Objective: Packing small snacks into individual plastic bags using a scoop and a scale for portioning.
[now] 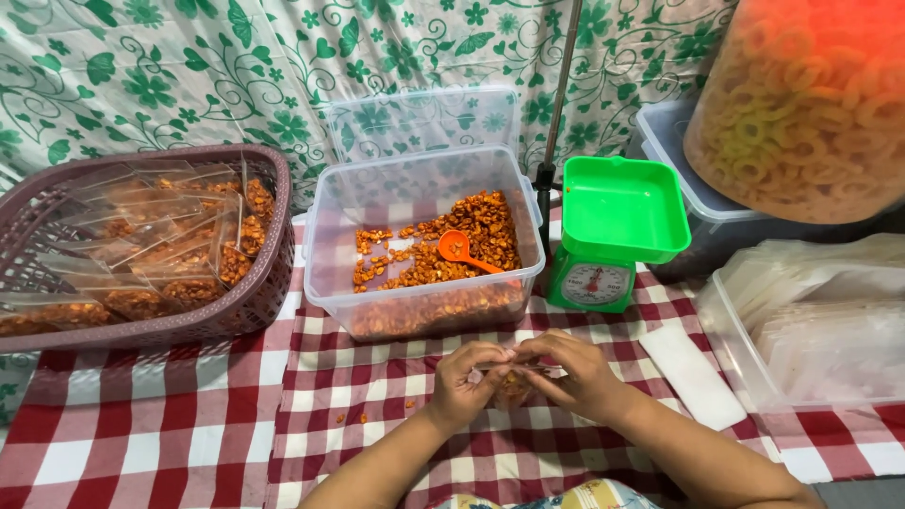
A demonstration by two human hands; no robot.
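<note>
Both hands meet over the red-checked tablecloth (189,424). The left hand (468,379) and right hand (577,374) pinch one small clear packet (514,385) of orange-brown snack between their fingertips, just in front of the clear tub (424,243). That one tub holds loose snack and one orange scoop (462,249). One green kitchen scale (615,231) stands just right of it, with a dark pole (556,113) between the two. One mauve basket (141,245) at left holds many filled packets, too overlapped to count. One clear bin of empty bags (820,325) sits at right. A few crumbs (363,415) lie near the left wrist. Nothing blocks the hands.
</note>
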